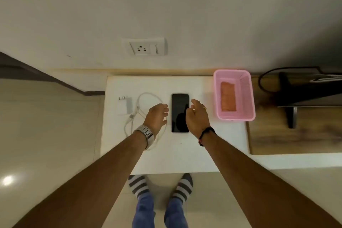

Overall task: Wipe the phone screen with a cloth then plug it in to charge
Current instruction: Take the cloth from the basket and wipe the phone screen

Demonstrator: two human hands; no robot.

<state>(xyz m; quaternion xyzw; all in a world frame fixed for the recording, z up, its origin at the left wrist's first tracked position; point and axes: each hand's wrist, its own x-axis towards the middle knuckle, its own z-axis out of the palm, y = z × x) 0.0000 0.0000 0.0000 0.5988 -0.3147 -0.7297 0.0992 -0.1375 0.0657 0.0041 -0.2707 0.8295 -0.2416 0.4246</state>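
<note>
White desk against wall. Left hand and right hand open, empty, flanking phone lying screen-up between them. Cable and charger left; orange cloth in pink basket right. Socket on wall above.

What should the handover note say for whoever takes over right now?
Left hand: open, empty, hovering left of the phone.
Right hand: open, empty, at the phone's right edge; contact unclear.
Phone: flat, screen up and dark, mid-table.
Cloth: orange, folded, in the pink basket to the right.
Cable: coiled left of the phone, beside the adapter; whether joined is unclear.
Wall socket: nothing plugged in.
Done: nothing visible.
Left: fetch cloth, wipe screen, plug in adapter and phone.
</note>
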